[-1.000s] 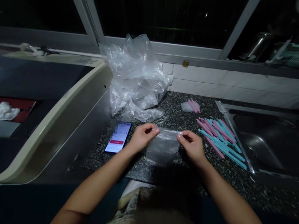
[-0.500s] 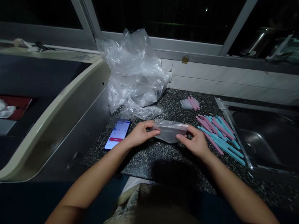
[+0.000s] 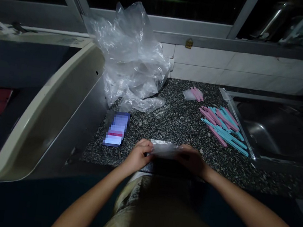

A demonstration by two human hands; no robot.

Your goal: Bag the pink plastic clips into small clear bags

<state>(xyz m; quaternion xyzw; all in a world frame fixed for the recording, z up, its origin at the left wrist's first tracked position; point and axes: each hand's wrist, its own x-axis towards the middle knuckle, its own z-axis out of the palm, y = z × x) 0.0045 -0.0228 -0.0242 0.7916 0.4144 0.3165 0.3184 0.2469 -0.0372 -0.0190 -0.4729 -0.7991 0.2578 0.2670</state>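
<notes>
Head view: a person's two bare hands stretch a piece of clear plastic film (image 3: 163, 149) between them above the near edge of a speckled stone table (image 3: 172, 125). The left hand (image 3: 138, 156) has its grip closed on the film's left end, thumb and fingers pinched together; the right hand (image 3: 194, 162), in deeper shadow, appears clamped on the opposite end, though its fingertips are hard to make out. Whether the film is a single sheet or a pouch cannot be told from this angle.

Thin and glossy, it looks almost weightless, limp and apt to slide between dry fingers, likely to crease easily and perhaps to tear if tugged hard. Its two outer corners seem the best places to hold, pinched lightly with even tension so the middle does not sag.

To the left lies a phone (image 3: 117, 129), its screen lit; to the right, loose pink and blue strips (image 3: 223, 128) spread beside a metal sink (image 3: 267, 132).
</notes>
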